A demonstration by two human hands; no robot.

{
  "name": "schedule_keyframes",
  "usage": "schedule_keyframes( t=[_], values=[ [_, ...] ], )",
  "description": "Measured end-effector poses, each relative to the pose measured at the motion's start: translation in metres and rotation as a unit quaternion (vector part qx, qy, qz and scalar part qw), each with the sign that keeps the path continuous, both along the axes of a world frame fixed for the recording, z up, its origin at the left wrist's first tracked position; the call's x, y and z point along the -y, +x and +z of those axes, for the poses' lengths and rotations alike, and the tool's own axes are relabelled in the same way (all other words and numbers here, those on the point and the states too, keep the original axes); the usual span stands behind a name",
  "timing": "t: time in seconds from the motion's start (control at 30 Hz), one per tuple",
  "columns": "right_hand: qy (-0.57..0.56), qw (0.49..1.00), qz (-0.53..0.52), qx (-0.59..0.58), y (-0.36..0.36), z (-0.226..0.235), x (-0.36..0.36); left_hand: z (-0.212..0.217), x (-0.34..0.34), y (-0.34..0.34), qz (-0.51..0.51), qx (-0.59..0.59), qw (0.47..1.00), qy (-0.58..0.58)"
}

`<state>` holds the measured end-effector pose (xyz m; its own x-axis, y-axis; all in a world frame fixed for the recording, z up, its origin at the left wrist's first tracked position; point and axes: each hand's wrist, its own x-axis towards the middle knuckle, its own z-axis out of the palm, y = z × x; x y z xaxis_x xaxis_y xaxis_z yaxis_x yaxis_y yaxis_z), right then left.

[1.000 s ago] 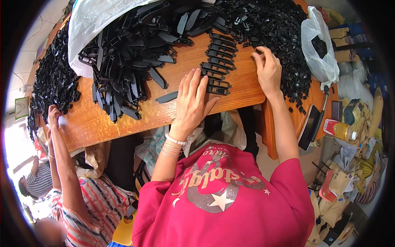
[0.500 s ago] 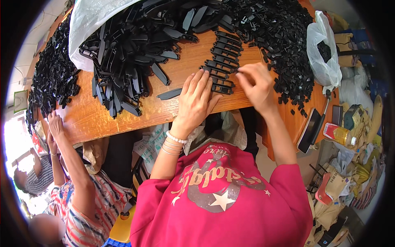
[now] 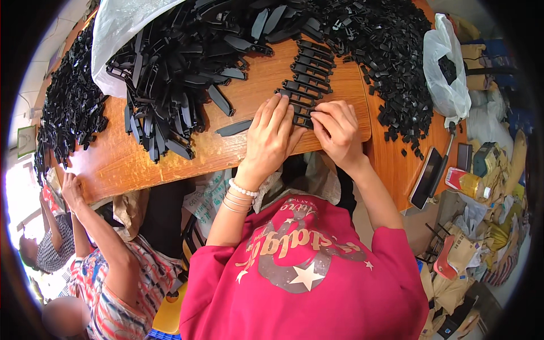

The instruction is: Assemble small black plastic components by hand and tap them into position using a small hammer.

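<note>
The right hand (image 3: 339, 133), fingertips bent together, meets the right end of the nearest black frame (image 3: 302, 120), its grip unclear, the left hand (image 3: 269, 133) outstretched over the left end, grasp likewise hidden, a frame row (image 3: 313, 69) beyond on the wooden surface (image 3: 348, 85), between long black parts (image 3: 181, 79) and small black pieces (image 3: 394, 73).

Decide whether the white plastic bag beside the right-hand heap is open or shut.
Open: the white plastic bag's mouth gapes, and black contents show inside.
</note>
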<state>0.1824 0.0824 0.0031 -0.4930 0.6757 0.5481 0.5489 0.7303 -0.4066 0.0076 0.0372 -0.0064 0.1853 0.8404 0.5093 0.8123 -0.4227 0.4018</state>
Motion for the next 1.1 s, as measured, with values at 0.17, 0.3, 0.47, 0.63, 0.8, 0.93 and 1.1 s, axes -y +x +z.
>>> schedule_keyframes(
  t=[0.17, 0.3, 0.47, 0.63, 0.8, 0.93, 1.1],
  values=[
    [-0.01, 0.999, -0.031, -0.022, 0.006, 0.005, 0.002, -0.001, 0.001, -0.002, -0.005, 0.007, 1.0, -0.004],
    [0.0, 0.983, -0.184, 0.001, 0.044, 0.001, -0.016, -0.002, 0.003, -0.002, 0.005, -0.007, 1.0, -0.026],
    [0.033, 0.938, -0.332, 0.091, 0.094, 0.003, -0.038, -0.002, 0.002, -0.001, 0.001, -0.017, 0.999, -0.029],
    [-0.024, 0.936, -0.324, 0.133, 0.101, 0.006, -0.039, -0.001, 0.002, 0.0, 0.001, -0.017, 0.999, -0.032],
    [0.0, 0.953, -0.294, 0.077, 0.102, 0.001, -0.041, -0.001, 0.003, -0.001, 0.005, -0.014, 0.999, -0.035],
    [-0.117, 0.912, -0.309, -0.243, 0.11, -0.004, -0.047, -0.001, 0.001, 0.001, 0.003, -0.02, 0.999, -0.03],
    [-0.201, 0.867, -0.238, -0.389, 0.103, 0.013, -0.059, -0.001, 0.002, -0.002, 0.002, -0.019, 0.999, -0.029]
  ],
)
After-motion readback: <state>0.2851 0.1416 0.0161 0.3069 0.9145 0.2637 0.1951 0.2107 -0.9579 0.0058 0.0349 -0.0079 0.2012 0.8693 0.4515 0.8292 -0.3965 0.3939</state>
